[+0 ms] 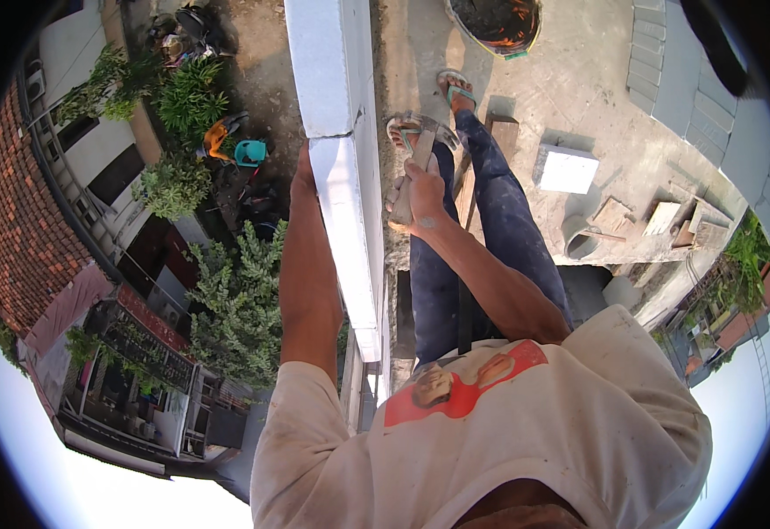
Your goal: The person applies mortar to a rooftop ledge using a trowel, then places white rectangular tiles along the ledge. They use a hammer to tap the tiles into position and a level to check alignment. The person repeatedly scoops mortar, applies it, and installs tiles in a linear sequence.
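A narrow wall of white blocks (331, 66) runs up the middle of the view, with a cracked seam between blocks. My left hand (305, 167) rests against the wall's left face beside that seam, its fingers mostly hidden behind the block. To the right of the wall, my right hand (419, 196) grips a flat, dusty, grey-brown bar-like tool (421, 145), held over my feet and legs. I cannot make out exactly what kind of tool it is.
Right of me on the concrete floor (579, 106) are a bucket (491, 19), a white block (566, 169), a metal container (583, 238) and scrap pieces (662, 216). Left, beyond the wall, are a drop to a yard with plants (191, 97), a teal chair (251, 152) and tiled roofs (19, 238).
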Demonstrator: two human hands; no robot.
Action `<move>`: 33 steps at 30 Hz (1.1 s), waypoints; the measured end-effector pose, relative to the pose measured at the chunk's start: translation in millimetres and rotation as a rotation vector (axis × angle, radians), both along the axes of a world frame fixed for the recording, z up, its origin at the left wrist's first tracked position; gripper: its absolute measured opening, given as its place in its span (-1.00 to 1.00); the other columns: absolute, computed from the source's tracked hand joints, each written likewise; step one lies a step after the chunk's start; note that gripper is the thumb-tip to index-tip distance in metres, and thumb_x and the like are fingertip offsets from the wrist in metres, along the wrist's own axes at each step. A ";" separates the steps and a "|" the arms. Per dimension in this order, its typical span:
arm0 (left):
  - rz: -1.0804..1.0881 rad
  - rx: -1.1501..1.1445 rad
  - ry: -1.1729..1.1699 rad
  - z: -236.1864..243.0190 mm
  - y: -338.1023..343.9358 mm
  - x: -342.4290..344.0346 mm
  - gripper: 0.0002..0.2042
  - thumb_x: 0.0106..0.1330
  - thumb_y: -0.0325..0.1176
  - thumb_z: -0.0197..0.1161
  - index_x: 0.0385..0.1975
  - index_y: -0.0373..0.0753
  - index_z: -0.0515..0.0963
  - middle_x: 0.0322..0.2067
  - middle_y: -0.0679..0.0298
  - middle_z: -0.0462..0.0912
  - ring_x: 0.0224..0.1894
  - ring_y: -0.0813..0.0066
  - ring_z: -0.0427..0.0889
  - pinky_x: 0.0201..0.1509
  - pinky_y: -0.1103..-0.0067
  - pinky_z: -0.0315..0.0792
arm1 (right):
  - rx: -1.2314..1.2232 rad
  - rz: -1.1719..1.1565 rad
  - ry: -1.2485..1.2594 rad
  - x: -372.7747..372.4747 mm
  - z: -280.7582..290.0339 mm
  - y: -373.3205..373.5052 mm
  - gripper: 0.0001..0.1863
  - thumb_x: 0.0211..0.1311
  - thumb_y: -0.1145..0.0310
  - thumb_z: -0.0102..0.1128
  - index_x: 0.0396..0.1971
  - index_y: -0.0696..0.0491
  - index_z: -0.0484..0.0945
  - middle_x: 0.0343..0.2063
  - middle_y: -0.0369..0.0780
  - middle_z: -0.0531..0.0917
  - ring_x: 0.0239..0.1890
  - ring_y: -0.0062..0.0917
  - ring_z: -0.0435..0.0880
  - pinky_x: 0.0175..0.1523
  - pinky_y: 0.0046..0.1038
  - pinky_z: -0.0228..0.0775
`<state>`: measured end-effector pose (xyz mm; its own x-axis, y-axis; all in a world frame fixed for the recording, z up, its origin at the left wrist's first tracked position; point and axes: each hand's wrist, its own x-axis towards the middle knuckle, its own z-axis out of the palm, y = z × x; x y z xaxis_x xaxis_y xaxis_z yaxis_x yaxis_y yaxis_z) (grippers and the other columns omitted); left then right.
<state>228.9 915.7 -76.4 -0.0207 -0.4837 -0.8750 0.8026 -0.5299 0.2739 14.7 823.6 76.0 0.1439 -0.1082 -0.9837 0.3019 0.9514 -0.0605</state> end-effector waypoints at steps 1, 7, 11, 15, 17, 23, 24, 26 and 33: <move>0.000 0.001 0.000 -0.3 0.1 -0.1 -0.42 0.61 0.09 -0.06 0.36 -0.23 0.50 0.17 0.20 0.68 0.13 0.28 0.67 0.23 0.33 0.57 | 0.032 -0.006 0.037 7.1 3.4 3.7 -0.71 0.52 0.28 0.11 0.13 -0.21 0.31 -0.47 -0.27 0.51 -0.65 -0.45 0.54 -0.58 -0.27 0.42; 0.008 0.008 -0.009 -2.0 -1.1 0.1 -0.41 0.61 0.11 -0.07 0.37 -0.22 0.49 0.17 0.21 0.68 0.13 0.29 0.67 0.23 0.34 0.56 | 0.088 0.196 -0.187 -17.3 -5.7 -3.9 -0.73 0.48 0.27 0.15 0.05 -0.18 0.32 -0.46 -0.26 0.47 -0.62 -0.44 0.52 -0.55 -0.24 0.42; 0.018 0.008 -0.016 -2.5 1.2 -1.2 -0.40 0.61 0.13 -0.08 0.37 -0.22 0.49 0.17 0.21 0.68 0.13 0.29 0.66 0.23 0.34 0.56 | 0.046 0.134 0.003 -4.1 1.5 1.4 -0.75 0.49 0.24 0.16 0.03 -0.17 0.33 -0.46 -0.25 0.47 -0.62 -0.45 0.52 -0.55 -0.25 0.41; 0.018 0.006 -0.020 -3.1 0.8 -1.7 -0.38 0.61 0.15 -0.09 0.37 -0.22 0.49 0.17 0.22 0.69 0.13 0.30 0.66 0.23 0.35 0.55 | 0.093 0.186 -0.086 -3.7 0.7 7.6 -0.74 0.50 0.24 0.13 0.05 -0.17 0.29 -0.46 -0.24 0.46 -0.62 -0.45 0.52 -0.55 -0.25 0.42; 0.018 0.005 -0.024 -2.9 -0.2 -2.1 -0.38 0.61 0.16 -0.09 0.38 -0.22 0.49 0.17 0.22 0.69 0.13 0.30 0.66 0.23 0.35 0.55 | 0.172 0.197 -0.213 -26.3 -21.1 8.9 -0.73 0.50 0.24 0.11 0.06 -0.17 0.28 -0.46 -0.24 0.46 -0.62 -0.46 0.51 -0.55 -0.25 0.42; 0.025 0.012 -0.027 -3.6 2.4 -4.0 -0.36 0.61 0.19 -0.10 0.38 -0.21 0.49 0.17 0.23 0.69 0.13 0.31 0.65 0.23 0.36 0.54 | 0.093 0.203 0.000 -4.2 1.6 11.9 -0.72 0.51 0.24 0.10 0.11 -0.19 0.29 -0.42 -0.24 0.49 -0.61 -0.48 0.52 -0.54 -0.24 0.44; 0.026 0.011 -0.029 -3.8 1.5 -4.8 -0.36 0.61 0.19 -0.10 0.38 -0.21 0.49 0.17 0.23 0.69 0.13 0.31 0.65 0.23 0.36 0.54 | 0.093 0.246 -0.074 -11.7 -3.0 10.9 -0.70 0.51 0.24 0.10 0.13 -0.19 0.29 -0.42 -0.24 0.49 -0.61 -0.48 0.52 -0.53 -0.24 0.44; 0.027 0.010 -0.035 -3.2 1.3 -2.8 -0.35 0.61 0.20 -0.11 0.38 -0.21 0.49 0.17 0.23 0.69 0.13 0.31 0.65 0.23 0.36 0.54 | 0.094 0.336 -0.223 -26.5 -9.2 1.7 -0.68 0.52 0.25 0.09 0.16 -0.21 0.28 -0.42 -0.25 0.48 -0.60 -0.48 0.51 -0.52 -0.23 0.45; 0.022 0.003 -0.044 -4.1 -6.7 -3.7 -0.33 0.61 0.23 -0.12 0.39 -0.21 0.49 0.17 0.24 0.69 0.13 0.32 0.64 0.23 0.37 0.53 | 0.058 0.293 -0.184 -16.8 2.5 0.6 -0.65 0.52 0.25 0.07 0.21 -0.22 0.27 -0.43 -0.27 0.46 -0.59 -0.51 0.49 -0.50 -0.29 0.43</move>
<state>225.1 909.0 -80.5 0.0285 -0.4809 -0.8763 0.8014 -0.5130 0.3076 -2.1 824.2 78.5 0.3364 0.0190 -0.9415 0.0159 0.9995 0.0258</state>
